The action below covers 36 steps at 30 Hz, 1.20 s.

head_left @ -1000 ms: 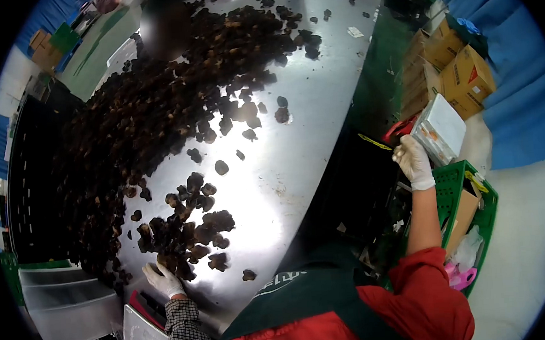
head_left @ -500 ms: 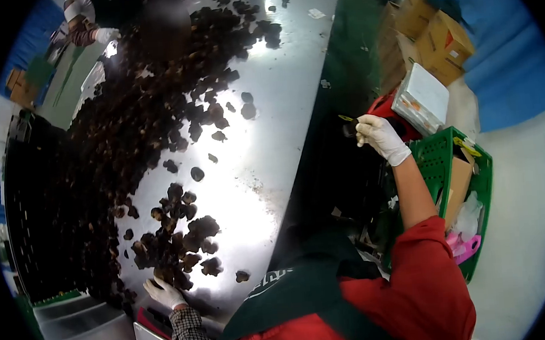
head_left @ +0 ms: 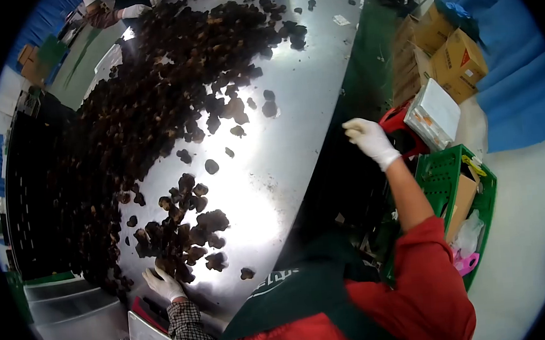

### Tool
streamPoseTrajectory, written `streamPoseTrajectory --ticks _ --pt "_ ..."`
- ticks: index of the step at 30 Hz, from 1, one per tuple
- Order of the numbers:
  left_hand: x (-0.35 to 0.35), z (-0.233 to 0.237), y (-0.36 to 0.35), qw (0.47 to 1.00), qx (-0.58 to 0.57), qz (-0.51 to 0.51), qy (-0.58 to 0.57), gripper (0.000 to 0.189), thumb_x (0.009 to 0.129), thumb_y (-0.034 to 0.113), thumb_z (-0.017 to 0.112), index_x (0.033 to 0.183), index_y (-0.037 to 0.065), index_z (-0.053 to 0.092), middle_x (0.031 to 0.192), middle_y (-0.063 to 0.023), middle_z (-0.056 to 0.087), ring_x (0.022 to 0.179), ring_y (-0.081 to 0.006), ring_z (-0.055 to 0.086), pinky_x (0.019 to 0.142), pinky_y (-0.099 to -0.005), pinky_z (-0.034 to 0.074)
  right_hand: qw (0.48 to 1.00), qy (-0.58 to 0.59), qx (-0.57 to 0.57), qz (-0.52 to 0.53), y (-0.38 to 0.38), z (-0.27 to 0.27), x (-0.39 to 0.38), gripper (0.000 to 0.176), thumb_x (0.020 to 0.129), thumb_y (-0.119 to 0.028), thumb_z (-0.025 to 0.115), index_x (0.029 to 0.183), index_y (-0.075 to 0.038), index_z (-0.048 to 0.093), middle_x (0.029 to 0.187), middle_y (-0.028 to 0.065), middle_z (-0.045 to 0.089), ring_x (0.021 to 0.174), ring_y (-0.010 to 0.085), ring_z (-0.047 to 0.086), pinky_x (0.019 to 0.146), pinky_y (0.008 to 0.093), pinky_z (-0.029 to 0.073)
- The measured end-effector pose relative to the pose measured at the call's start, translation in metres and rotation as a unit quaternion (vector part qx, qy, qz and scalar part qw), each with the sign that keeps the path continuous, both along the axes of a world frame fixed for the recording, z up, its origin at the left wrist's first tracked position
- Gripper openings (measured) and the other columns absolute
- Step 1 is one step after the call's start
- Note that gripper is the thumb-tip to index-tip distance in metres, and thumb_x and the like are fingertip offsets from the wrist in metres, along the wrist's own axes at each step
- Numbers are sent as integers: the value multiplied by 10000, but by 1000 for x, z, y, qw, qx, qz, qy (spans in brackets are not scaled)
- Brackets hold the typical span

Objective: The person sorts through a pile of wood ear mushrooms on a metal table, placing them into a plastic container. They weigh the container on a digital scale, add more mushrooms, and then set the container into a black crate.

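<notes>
My left hand (head_left: pixel 164 285), in a pale glove, lies at the near end of the metal table (head_left: pixel 274 189). Its fingers are spread at the edge of a small cluster of dark brown, ruffled mushroom-like pieces (head_left: pixel 211 221). Farther up and to the left spreads a large heap of the same pieces (head_left: pixel 136 116). Out to the right, beyond the table edge, my right hand (head_left: pixel 370 141), also gloved, hovers over a dark area. Its fingers are curled together, and nothing shows in them. What lies below that hand is too dark to make out.
Right of me stands a green crate (head_left: pixel 452 157) holding cardboard and plastic. Beyond it are a white foam box (head_left: pixel 433 113) and cardboard boxes (head_left: pixel 459 62). At the far left, another person's gloved hand (head_left: pixel 136 11) is by the heap. Translucent bins (head_left: pixel 80 316) stand at lower left.
A small yellowish item at my right fingertips no longer shows; that hand has shifted slightly left and down. My left hand stays by the cluster. The view has tilted, showing more of the far end.
</notes>
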<state>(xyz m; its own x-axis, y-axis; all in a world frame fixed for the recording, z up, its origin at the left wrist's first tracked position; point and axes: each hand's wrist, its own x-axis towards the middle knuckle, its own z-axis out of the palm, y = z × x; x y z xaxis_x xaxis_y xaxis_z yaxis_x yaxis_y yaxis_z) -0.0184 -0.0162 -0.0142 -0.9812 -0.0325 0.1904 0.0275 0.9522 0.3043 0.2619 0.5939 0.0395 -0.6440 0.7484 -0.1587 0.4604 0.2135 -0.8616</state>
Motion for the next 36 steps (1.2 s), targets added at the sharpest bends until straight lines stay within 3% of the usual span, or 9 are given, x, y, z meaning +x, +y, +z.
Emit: streamPoseTrajectory --ticks 1,5,10,16,19,23,29,33,36 --pt "0 -3 0 1000 0 -5 2 558 969 380 432 1308 -64 451 1430 -259 353 1327 -386 327 1106 -434 258 976 -5 206 71 -10 6 -29 183 831 -102 591 991 -48 660 962 139 664 838 274 643 754 348 507" --pt "2 -5 -4 1000 2 -9 21 522 969 345 443 1292 -65 461 1418 -263 369 1314 -391 345 1097 -441 272 956 -59 249 141 -30 4 -134 225 861 -192 548 1023 -72 646 1007 186 619 953 367 588 858 424 466" --pt "-1 -15 -12 999 6 -14 37 491 961 318 472 1290 -46 473 1415 -266 372 1313 -391 347 1097 -437 270 957 -165 231 61 -50 13 -194 315 845 -196 578 1143 -94 587 1125 175 587 974 366 590 871 420 471" --pt "4 -5 -2 999 7 -11 33 495 961 321 456 1291 -48 465 1408 -267 378 1303 -393 352 1096 -445 264 971 -67 208 92 -17 22 -83 281 788 -103 574 1065 -104 620 1040 128 635 972 304 609 832 383 493" --pt "3 -9 -5 999 -7 -24 37 493 955 311 463 1295 -45 460 1410 -265 376 1298 -392 357 1093 -448 267 867 -373 329 21 1 30 -9 372 763 -23 548 1126 -81 606 1167 165 587 1074 334 567 882 392 488" --pt "6 -4 0 999 -6 -17 34 491 954 309 464 1300 -39 459 1412 -265 372 1299 -396 356 1093 -450 268 917 -46 373 133 -9 14 -65 426 781 -54 596 1206 -66 572 1239 187 543 1145 356 516 982 413 431" --pt "7 1 3 1000 -1 -5 14 516 958 331 444 1305 -51 451 1425 -260 357 1317 -393 333 1104 -443 251 917 -218 319 97 -62 -3 -253 763 875 -554 508 1459 -115 288 1499 256 226 1396 388 209 1131 532 147" --pt "6 -3 -2 1000 -12 -13 21 490 970 316 439 1314 -33 450 1435 -234 361 1326 -377 330 1109 -426 248 888 -144 354 255 -151 1 -237 777 889 -559 469 1443 -40 300 1485 234 268 1389 349 242 1128 535 174" --pt "10 -1 3 1000 -12 -10 21 485 968 310 446 1310 -34 452 1431 -232 367 1322 -379 337 1107 -426 250 851 81 337 395 -221 12 -198 586 848 -416 593 1279 -28 506 1324 282 441 1233 421 426 1044 533 321"
